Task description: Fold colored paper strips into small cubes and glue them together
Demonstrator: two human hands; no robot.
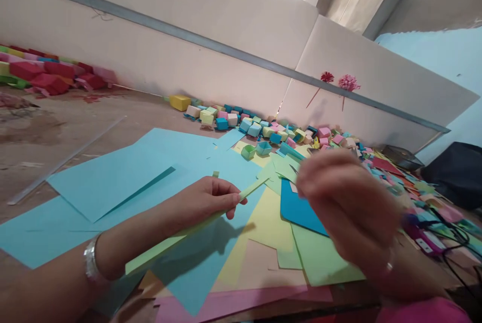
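Observation:
My left hand (218, 195) is closed around a long, narrow strip of light green paper (254, 188). One end of the strip points to the upper right, while the rest runs back under my wrist. My right hand (342, 202) is raised at the right, smeared by motion, with its fingers curled; what it holds, if anything, cannot be made out. A thin dark tip (293, 169) shows just left of its fingers. Large light blue sheets (124, 162) lie beneath my left hand. Yellow paper (273, 217), a darker blue sheet (301, 215) and light green sheets (324, 257) lie between the hands.
Small folded paper boxes (254, 129) in many colours line the wall. Larger red ones (50, 82) are piled at far left. A clear ruler (68, 159) lies on the left. Pink paper (226, 305) lies at the front edge. Dark cables (452, 242) sit at right.

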